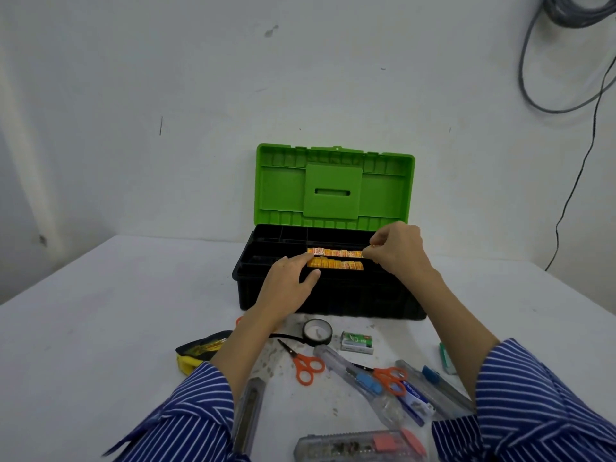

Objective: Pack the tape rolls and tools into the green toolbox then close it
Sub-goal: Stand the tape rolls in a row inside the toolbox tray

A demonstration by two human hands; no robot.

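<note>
White table (100,311) against bare white wall (166,78), cables (533,78) hanging top right. Green toolbox (335,188) open on table, lid upright, black tray holds two rows of small orange boxes (335,258). Left hand (286,281) rests fingers straight on tray's front edge, touching near row. Right hand (398,250) fingers curled, pinching right end of far row. Black tape roll (317,331) stands just in front of toolbox; two orange scissors (305,363), utility knives (353,375), staple box (356,342) nearer. Yellow-black item (196,351) partly hidden behind left forearm, unclear what. Bottom knives cut off, blurry.
</note>
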